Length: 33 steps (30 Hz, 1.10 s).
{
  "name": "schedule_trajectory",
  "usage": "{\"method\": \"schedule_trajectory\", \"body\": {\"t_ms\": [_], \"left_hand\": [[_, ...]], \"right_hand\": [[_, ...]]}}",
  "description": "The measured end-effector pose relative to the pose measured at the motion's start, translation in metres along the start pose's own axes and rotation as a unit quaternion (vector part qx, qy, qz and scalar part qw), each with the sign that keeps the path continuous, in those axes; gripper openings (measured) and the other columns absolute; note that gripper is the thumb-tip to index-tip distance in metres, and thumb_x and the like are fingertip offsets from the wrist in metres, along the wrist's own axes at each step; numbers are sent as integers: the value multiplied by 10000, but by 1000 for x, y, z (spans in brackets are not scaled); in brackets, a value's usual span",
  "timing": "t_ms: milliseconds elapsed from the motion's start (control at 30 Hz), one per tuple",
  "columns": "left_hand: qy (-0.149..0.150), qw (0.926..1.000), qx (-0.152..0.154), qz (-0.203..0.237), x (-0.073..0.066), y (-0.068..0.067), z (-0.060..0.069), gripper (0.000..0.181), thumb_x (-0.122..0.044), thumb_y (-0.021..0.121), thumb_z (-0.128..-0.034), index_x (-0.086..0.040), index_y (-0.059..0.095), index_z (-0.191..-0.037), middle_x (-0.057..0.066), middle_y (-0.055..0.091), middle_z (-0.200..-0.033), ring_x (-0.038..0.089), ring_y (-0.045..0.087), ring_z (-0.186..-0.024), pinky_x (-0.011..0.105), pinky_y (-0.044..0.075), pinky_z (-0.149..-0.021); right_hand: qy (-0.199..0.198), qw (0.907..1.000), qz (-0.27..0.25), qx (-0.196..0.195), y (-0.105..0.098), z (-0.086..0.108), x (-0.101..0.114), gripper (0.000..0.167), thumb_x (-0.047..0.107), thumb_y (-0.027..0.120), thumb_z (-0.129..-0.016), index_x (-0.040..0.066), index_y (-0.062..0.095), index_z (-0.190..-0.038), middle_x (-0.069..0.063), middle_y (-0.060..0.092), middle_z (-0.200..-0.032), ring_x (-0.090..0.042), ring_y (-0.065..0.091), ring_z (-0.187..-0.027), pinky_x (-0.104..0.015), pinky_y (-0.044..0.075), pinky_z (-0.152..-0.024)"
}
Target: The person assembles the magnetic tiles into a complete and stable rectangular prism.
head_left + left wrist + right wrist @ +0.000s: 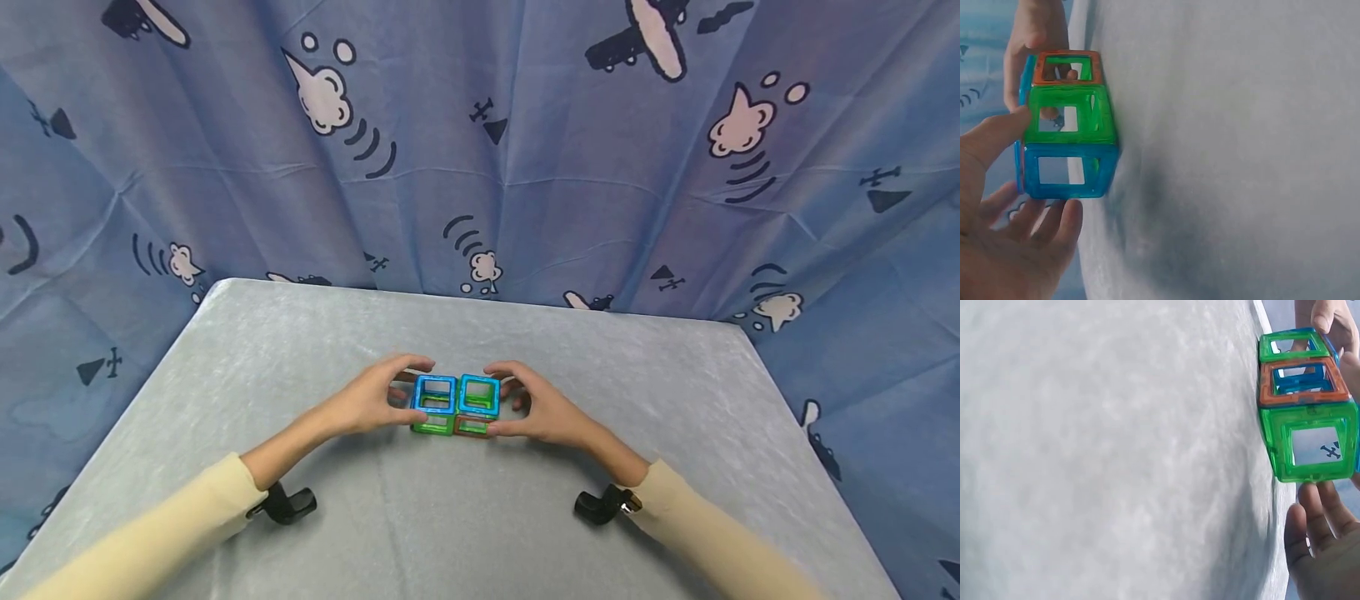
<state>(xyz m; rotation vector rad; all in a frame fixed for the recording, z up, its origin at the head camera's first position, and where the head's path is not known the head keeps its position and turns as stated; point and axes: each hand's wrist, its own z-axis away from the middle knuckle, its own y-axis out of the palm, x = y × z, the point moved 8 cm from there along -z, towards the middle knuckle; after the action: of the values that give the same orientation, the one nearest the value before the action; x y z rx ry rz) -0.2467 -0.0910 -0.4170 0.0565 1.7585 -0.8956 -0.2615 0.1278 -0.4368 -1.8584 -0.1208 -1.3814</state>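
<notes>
Two open-framed cubes of magnetic tiles (455, 414) stand side by side on the table, touching. Their tops are blue; the front tiles are green on the left cube and orange-red (1266, 381) on the right. A blue tile (1032, 172) forms the left end and a green tile (1279, 437) the right end. My left hand (371, 396) holds the left cube, thumb at its upper front edge and fingers around the side and back. From the other side my right hand (551, 408) holds the right cube, its thumb at the front. The back faces are mostly hidden.
A pale grey cloth covers the table (480, 517). Behind it hangs a blue patterned curtain (465, 167). Each wrist wears a black camera, the left one (288, 504) and the right one (600, 506), near the cream sleeves.
</notes>
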Motion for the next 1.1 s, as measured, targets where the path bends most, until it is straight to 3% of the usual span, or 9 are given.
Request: {"method": "schedule_trajectory", "body": {"t_ms": [167, 300, 667, 900, 1100], "left_hand": [[-106, 9995, 246, 179, 4, 5, -2, 657, -99, 840, -863, 3, 519, -1427, 136, 567, -1368, 325, 551, -1251, 352, 541, -939], [-80, 9993, 258, 270, 5, 7, -3, 660, -68, 842, -852, -5, 519, -1425, 136, 566, -1372, 325, 548, -1262, 331, 542, -932], [-70, 9986, 248, 452, 10, 7, -4, 653, -56, 848, -843, -34, 532, -1415, 132, 570, -1366, 321, 552, -1262, 320, 543, -927], [-43, 9983, 285, 503, 10, 7, -6, 651, -57, 844, -848, -36, 529, -1417, 142, 571, -1365, 323, 550, -1266, 322, 544, -925], [-50, 9980, 279, 563, 11, 7, -5, 645, -48, 840, -848, -30, 529, -1413, 152, 569, -1361, 329, 545, -1269, 318, 549, -914]], "right_hand": [[-44, 9999, -9, -111, 1, -1, 1, 744, 211, 902, -805, 96, 523, -1435, 5, 543, -1353, -244, 543, -1120, -461, 524, -880], [-32, 9999, -62, -149, 1, -1, 2, 669, 203, 891, -817, 154, 566, -1399, 9, 551, -1325, -260, 540, -1112, -465, 526, -870], [-207, 9995, -118, -212, 2, -3, 4, 634, 166, 887, -820, 161, 600, -1385, 12, 574, -1327, -243, 542, -1097, -498, 525, -874], [-259, 9990, -198, -300, 1, -1, 15, 640, 61, 879, -804, 58, 600, -1380, -104, 586, -1306, -320, 537, -1086, -602, 507, -863], [-380, 9980, 176, -465, 0, -1, 9, 626, 192, 903, -802, 160, 637, -1367, -6, 605, -1267, -230, 554, -1068, -498, 525, -840]]}}
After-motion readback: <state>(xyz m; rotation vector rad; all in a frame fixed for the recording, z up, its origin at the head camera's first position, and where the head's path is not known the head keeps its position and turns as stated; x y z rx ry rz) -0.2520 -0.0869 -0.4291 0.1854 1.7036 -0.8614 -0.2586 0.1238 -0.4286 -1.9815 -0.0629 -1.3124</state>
